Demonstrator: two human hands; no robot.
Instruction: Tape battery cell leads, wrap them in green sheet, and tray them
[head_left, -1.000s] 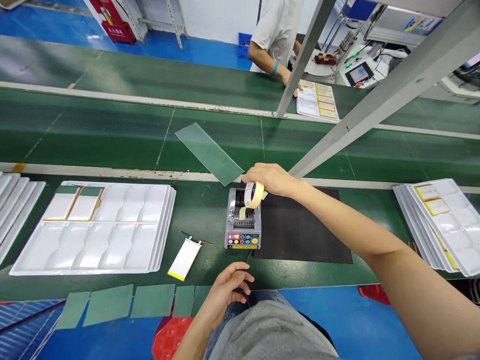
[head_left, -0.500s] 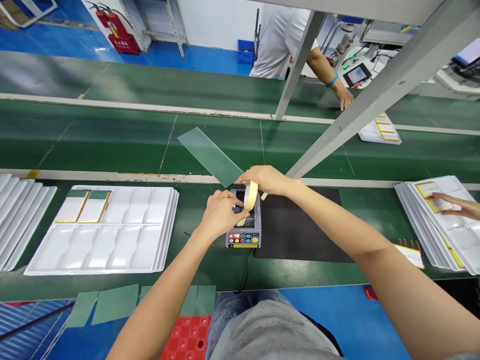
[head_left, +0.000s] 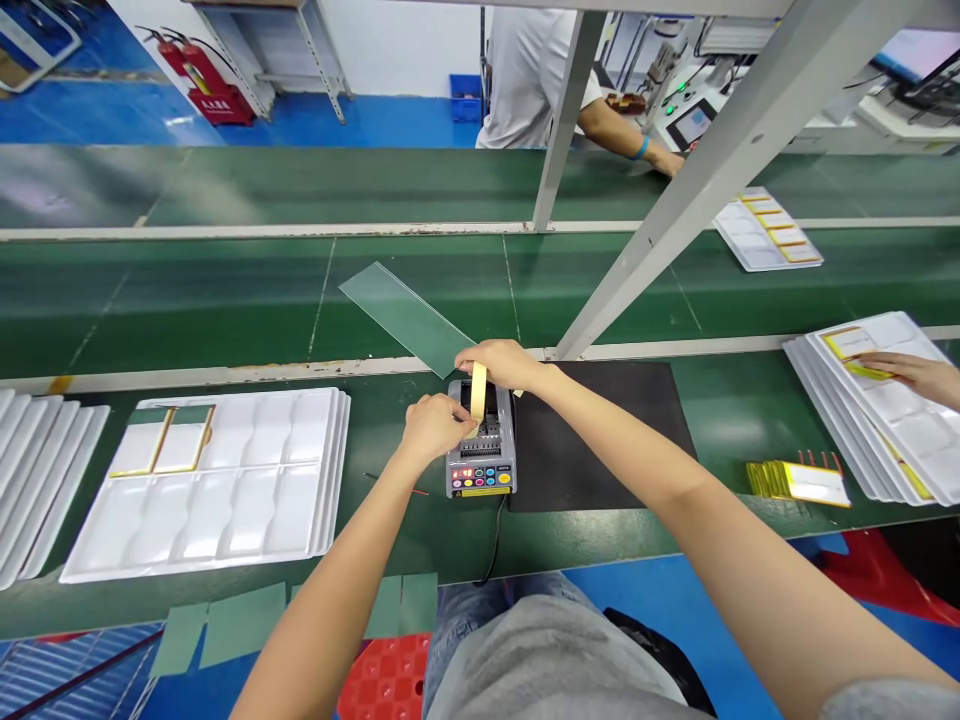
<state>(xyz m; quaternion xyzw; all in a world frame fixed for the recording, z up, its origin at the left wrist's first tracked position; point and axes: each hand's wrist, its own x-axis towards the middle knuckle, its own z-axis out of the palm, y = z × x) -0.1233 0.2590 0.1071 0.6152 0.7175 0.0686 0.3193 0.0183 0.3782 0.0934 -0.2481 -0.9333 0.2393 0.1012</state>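
A grey tape dispenser (head_left: pixel 481 470) with lit buttons stands on the green bench in front of me. A roll of yellow tape (head_left: pixel 478 392) is upright over its top, between my hands. My left hand (head_left: pixel 437 428) is closed at the roll's lower left, fingers pinched on the tape near the dispenser's slot. My right hand (head_left: pixel 499 362) is at the top of the roll, its fingers curled round the upper edge and partly hidden. Behind the dispenser lies a clear rectangular sheet (head_left: pixel 409 318), its near end by my right hand.
White trays (head_left: pixel 247 430) are stacked at left, the top one holding two yellow-edged pieces. A black mat (head_left: pixel 600 430) lies right of the dispenser. A slanted metal post (head_left: pixel 660 235) rises behind it. Another person's hand (head_left: pixel 911 372) touches trays at right; someone stands across the bench.
The view has shifted, showing more of the right side. The tape roll now appears more edge-on and upright between my hands. The person across the bench has drawn a hand back from the far tray.
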